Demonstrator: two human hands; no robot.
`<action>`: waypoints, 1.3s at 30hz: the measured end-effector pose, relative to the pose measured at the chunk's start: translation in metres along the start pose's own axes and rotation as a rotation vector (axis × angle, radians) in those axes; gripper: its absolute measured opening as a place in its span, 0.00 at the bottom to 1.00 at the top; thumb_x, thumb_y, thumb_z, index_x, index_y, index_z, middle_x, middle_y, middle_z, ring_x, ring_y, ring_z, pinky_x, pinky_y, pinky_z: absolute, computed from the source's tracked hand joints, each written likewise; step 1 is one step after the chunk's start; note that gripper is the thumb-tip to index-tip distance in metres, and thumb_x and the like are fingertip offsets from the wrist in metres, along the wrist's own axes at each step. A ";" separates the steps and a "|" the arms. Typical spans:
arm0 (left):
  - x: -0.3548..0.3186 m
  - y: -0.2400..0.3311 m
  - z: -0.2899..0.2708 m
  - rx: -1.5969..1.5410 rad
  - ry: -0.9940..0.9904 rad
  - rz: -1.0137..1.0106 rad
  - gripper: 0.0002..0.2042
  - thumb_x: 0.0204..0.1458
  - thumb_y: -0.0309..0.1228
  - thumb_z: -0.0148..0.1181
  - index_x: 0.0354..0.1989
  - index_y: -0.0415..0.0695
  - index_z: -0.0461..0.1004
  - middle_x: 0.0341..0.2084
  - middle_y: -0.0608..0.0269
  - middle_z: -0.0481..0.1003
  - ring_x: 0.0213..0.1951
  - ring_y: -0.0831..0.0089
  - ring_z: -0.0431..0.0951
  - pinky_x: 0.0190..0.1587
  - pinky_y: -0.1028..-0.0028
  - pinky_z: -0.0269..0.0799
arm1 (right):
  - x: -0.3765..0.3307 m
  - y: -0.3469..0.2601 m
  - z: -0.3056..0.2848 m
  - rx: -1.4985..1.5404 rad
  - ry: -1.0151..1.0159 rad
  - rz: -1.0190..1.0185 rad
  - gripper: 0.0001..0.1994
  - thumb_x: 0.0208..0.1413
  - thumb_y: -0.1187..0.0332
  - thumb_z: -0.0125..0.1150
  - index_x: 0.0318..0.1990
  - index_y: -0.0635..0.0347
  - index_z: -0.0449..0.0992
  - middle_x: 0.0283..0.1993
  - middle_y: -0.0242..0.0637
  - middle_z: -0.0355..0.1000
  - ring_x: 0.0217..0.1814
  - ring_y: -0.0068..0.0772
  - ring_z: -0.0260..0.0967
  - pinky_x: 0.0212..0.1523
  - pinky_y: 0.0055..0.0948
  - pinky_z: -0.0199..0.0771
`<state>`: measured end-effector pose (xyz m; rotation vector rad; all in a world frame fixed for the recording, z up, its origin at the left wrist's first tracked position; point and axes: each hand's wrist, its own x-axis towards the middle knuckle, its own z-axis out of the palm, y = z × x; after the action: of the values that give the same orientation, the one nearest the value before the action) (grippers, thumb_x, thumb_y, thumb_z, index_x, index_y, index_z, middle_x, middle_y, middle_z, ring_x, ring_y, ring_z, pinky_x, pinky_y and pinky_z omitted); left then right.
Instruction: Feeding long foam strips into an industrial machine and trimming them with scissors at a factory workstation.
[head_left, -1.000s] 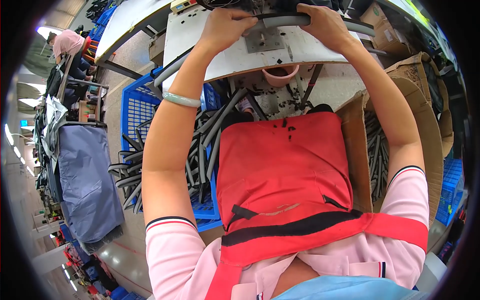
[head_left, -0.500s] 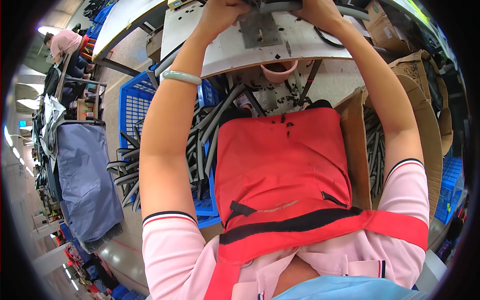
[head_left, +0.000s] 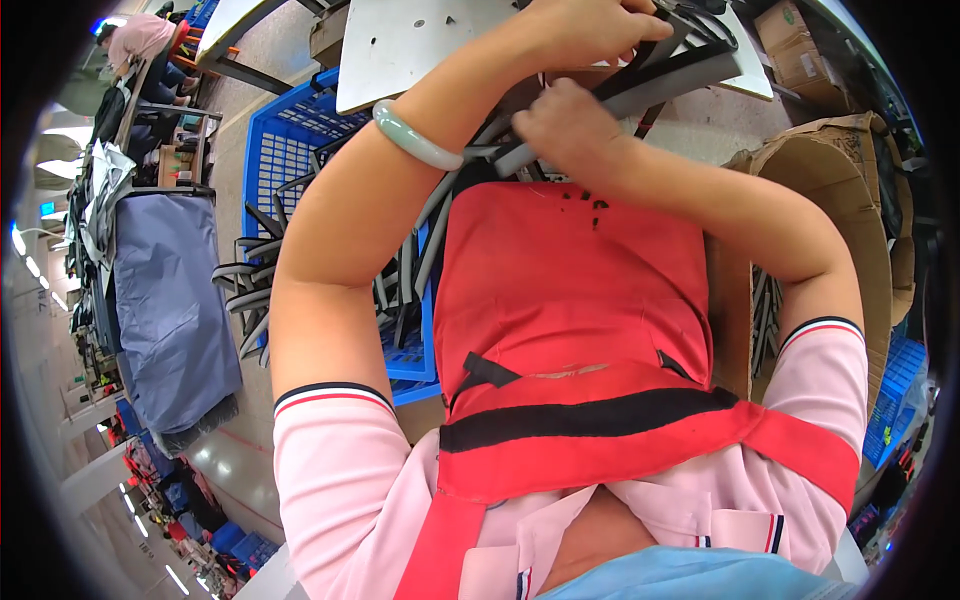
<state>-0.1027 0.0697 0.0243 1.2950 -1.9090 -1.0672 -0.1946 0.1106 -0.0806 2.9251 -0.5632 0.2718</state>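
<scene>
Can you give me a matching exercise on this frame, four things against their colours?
Things:
1. bangle on the left wrist
2. apron
3. crate at the person's left
4. box at the person's right

Colours:
a. red
b. brown cardboard
c. pale green
d. blue

Pairs: 1-c, 2-a, 3-d, 4-b
</scene>
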 end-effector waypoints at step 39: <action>0.022 -0.072 -0.074 0.190 0.253 -0.032 0.14 0.52 0.37 0.63 0.43 0.42 0.82 0.31 0.69 0.79 0.32 0.84 0.73 0.38 0.83 0.68 | -0.014 0.173 -0.097 0.330 -0.016 0.516 0.29 0.46 0.50 0.70 0.45 0.67 0.72 0.31 0.53 0.72 0.35 0.50 0.72 0.37 0.40 0.70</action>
<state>-0.0166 0.0134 0.0004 1.4926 -1.8349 -0.7113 -0.2880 -0.0258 0.0301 3.0303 -1.3971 0.4337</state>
